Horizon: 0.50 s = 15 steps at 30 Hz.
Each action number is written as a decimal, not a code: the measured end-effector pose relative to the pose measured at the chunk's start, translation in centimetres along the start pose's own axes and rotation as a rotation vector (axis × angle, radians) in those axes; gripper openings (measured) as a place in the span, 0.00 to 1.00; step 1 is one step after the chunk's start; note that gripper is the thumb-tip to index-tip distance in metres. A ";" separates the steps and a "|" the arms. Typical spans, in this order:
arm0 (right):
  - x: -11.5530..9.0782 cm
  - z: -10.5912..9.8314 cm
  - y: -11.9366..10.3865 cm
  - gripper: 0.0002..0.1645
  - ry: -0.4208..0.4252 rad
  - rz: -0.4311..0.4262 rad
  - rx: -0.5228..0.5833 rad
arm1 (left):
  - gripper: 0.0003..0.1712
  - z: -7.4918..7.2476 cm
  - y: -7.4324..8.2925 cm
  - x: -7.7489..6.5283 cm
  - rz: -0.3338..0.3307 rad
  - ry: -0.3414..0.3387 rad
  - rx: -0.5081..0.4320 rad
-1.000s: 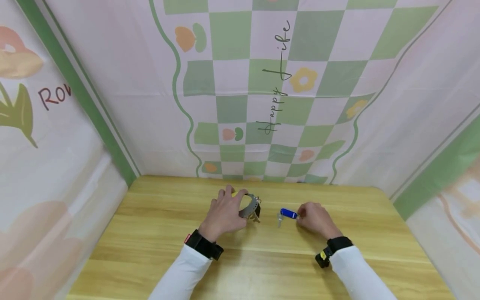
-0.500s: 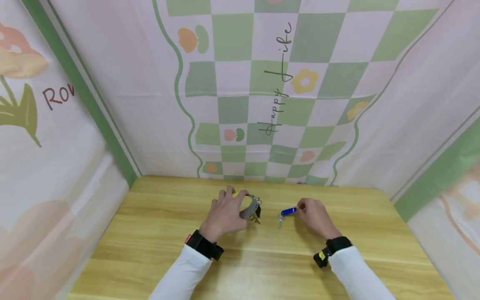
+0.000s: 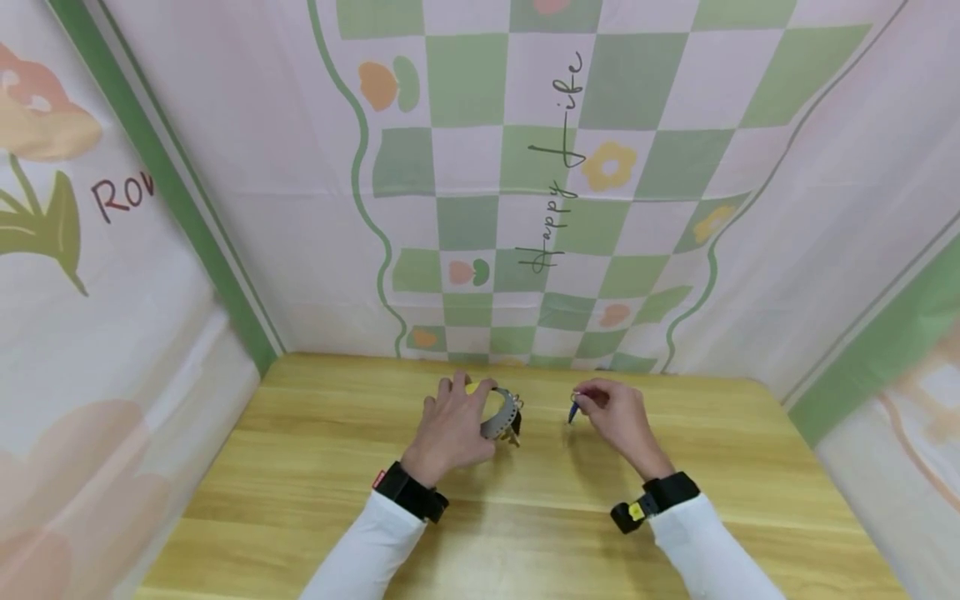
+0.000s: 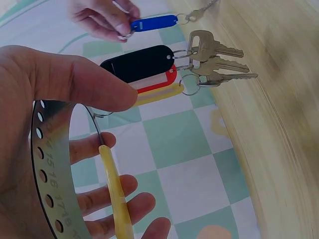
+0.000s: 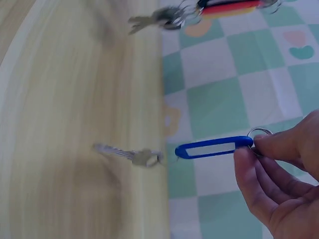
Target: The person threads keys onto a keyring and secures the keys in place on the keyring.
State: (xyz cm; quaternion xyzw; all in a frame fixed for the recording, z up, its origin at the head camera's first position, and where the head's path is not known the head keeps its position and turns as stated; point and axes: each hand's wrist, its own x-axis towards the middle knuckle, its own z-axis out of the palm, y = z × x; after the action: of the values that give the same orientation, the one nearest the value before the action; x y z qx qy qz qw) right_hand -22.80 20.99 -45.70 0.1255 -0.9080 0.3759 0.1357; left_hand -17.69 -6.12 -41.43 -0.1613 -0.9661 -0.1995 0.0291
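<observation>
My left hand (image 3: 448, 429) holds a curved grey metal key ring holder (image 4: 52, 169) with numbered holes along its band. A yellow strip (image 4: 117, 196) on it lies along my fingers. From it hang a black key tag (image 4: 142, 63), a red key tag (image 4: 172, 76) and a yellow key tag (image 4: 162, 93), each with a metal key. To the right, my right hand (image 3: 621, 417) pinches the small split ring (image 5: 260, 131) of a blue key tag (image 5: 214, 147). A key (image 5: 144, 158) dangles from that tag's other end, above the table.
Both hands are over a wood-grain table (image 3: 487, 533). Behind its far edge hangs a green-and-white checked cloth (image 3: 540, 217), and more printed cloth (image 3: 45, 400) closes off the left side.
My right hand has lifted the blue key tag and moved it leftward, toward the left hand. The tag now hangs more steeply. My left hand has stayed nearly still.
</observation>
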 end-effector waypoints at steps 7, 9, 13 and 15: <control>-0.1 -0.2 -1.6 0.06 0.016 -0.018 0.042 | 0.49 0.2 0.0 0.1 0.001 0.008 0.009; -0.2 -0.2 -2.0 0.07 0.007 -0.009 0.064 | 0.49 0.2 0.0 0.1 0.003 0.011 0.012; -0.2 -0.4 -2.7 0.08 -0.003 -0.002 0.114 | 0.48 0.3 -0.1 0.2 0.008 0.017 0.016; -0.3 -0.5 -3.1 0.08 -0.004 0.000 0.154 | 0.48 0.3 -0.1 0.2 0.010 0.019 0.015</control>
State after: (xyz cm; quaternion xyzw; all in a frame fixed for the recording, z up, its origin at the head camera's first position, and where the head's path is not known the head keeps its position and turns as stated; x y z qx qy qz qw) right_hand -21.45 19.24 -43.48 0.1364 -0.8767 0.4445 0.1236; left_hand -17.91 -6.02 -41.72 -0.1642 -0.9664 -0.1934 0.0406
